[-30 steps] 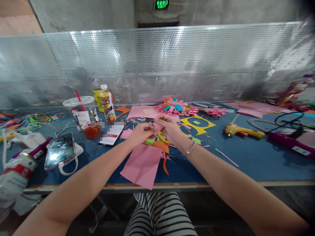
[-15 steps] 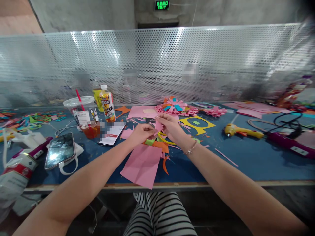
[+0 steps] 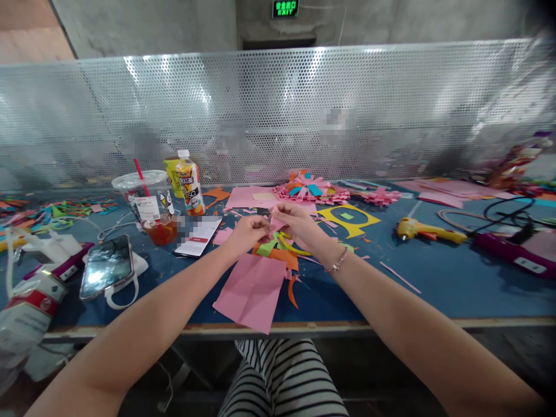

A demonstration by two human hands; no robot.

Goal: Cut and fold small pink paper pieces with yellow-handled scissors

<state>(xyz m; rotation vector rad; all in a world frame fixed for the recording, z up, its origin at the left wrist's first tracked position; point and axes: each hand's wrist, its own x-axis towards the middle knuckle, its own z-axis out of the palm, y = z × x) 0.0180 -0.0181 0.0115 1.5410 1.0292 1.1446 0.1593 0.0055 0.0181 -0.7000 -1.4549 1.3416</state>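
Observation:
Between my two hands is a small piece of pink paper [image 3: 276, 222], pinched at its left side by my left hand [image 3: 249, 234] and at its upper right by my right hand [image 3: 299, 225]. Both hands are just above the table, their fingers closed. Below them lie orange paper scraps [image 3: 284, 258] and green and yellow strips. A larger pink sheet [image 3: 252, 292] rests near the table's front edge. Behind my hands sits a pink paper flower [image 3: 306, 188] with blue pieces in it.
A phone [image 3: 108, 266], a lidded cup [image 3: 150, 202], a bottle [image 3: 190, 182] and a second phone [image 3: 200, 236] stand or lie at the left. Yellow cut paper [image 3: 367, 219] and a yellow glue gun [image 3: 430, 231] lie right. A perforated metal screen [image 3: 269, 92] rises behind.
Both hands have shifted slightly left with the small pink piece, which is now tilted a little differently. More of the green scrap beneath shows.

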